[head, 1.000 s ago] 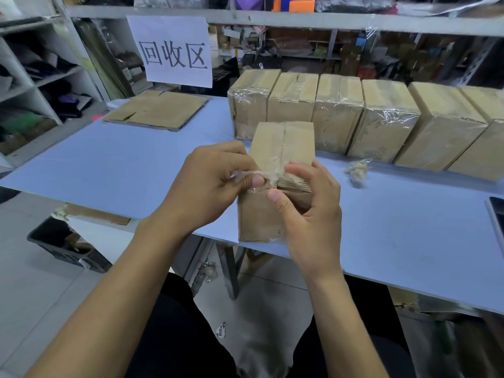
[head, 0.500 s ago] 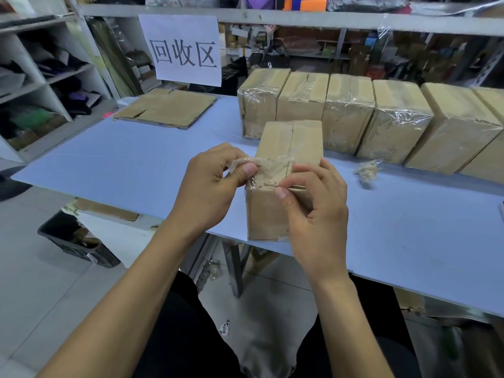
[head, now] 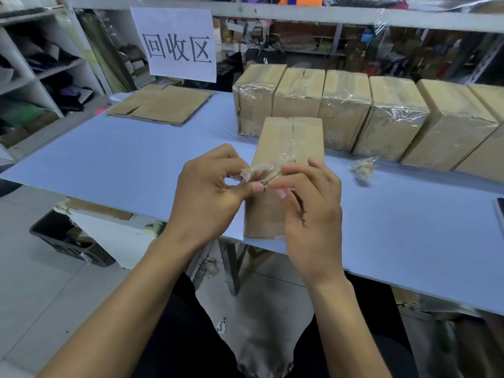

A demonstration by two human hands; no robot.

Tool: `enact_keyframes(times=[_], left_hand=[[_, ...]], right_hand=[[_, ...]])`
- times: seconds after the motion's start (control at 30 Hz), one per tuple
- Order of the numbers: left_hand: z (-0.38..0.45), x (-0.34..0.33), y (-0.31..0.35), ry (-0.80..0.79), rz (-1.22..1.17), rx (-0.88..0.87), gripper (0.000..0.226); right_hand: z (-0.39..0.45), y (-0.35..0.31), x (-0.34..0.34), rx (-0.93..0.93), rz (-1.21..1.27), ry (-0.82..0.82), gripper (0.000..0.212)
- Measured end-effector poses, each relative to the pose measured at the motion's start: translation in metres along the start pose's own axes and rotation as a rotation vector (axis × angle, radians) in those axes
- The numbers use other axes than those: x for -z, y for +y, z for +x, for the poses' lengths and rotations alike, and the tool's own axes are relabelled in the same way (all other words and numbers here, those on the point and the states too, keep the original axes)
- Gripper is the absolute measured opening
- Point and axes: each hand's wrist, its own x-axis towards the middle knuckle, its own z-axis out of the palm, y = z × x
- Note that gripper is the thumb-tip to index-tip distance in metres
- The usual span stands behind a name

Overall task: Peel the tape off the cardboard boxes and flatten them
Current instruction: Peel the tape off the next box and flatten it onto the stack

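Observation:
A small brown cardboard box point(head: 289, 137) stands at the near edge of the blue table point(head: 122, 159). A crumpled strip of clear tape point(head: 263, 170) runs from its top seam toward me. My left hand point(head: 207, 195) pinches the free end of that tape between thumb and fingers. My right hand point(head: 311, 211) is in front of the box, its thumb and forefinger closing on the tape beside the left hand's grip. The lower front of the box is hidden behind my hands.
Several taped boxes point(head: 346, 107) stand in a row behind. A balled tape scrap point(head: 364, 169) lies to the right. Flattened cardboard point(head: 161, 105) lies at the far left under a paper sign point(head: 176, 43). Shelves stand behind and left; a black crate point(head: 62, 238) sits on the floor.
The tape strip has come further off the box top and bunched up. My left hand pulled it toward me; my right hand left the box front and moved to the tape.

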Motion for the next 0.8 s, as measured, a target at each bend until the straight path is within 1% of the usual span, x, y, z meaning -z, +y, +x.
enact_keyframes(times=[0.1,0.17,0.2,0.23,0.3,0.4,0.53,0.6,0.67,0.73,0.77,0.8], left_hand=[[0.004,0.0,-0.001,0.012,-0.046,0.015,0.019],[0.006,0.002,-0.002,-0.004,-0.075,0.022,0.009],[0.007,0.004,-0.002,-0.018,-0.069,0.017,0.007],[0.009,0.006,-0.003,-0.034,-0.064,0.017,0.011],[0.014,0.01,-0.005,-0.083,-0.042,0.029,0.011],[0.025,0.018,-0.007,-0.19,0.018,0.019,0.017],[0.036,0.022,-0.008,-0.324,0.018,-0.007,0.02],[0.038,0.019,-0.008,-0.345,-0.002,-0.009,0.013],[0.037,0.013,-0.006,-0.336,-0.009,-0.027,0.021],[0.034,0.006,-0.007,-0.313,-0.023,-0.067,0.025],[0.033,0.003,-0.007,-0.301,-0.026,-0.086,0.025],[0.032,0.001,-0.007,-0.289,-0.013,-0.109,0.026]], right_hand=[[0.002,0.0,0.001,-0.022,0.051,-0.029,0.017],[0.002,0.001,0.002,-0.024,0.053,-0.045,0.016],[0.002,0.002,0.002,-0.021,0.052,-0.052,0.016],[0.003,0.002,0.002,-0.017,0.055,-0.061,0.016],[0.004,0.002,0.003,0.004,0.053,-0.081,0.016],[0.007,0.001,0.007,0.034,0.042,-0.107,0.016],[0.006,0.007,0.011,0.016,0.082,-0.133,0.016],[0.006,0.008,0.012,0.002,0.074,-0.119,0.017],[0.007,0.006,0.011,0.004,0.027,-0.077,0.016],[0.006,0.002,0.008,0.018,-0.037,-0.016,0.008],[0.005,-0.002,0.007,0.009,-0.067,0.004,0.013],[0.004,-0.005,0.005,-0.015,-0.093,0.012,0.023]])
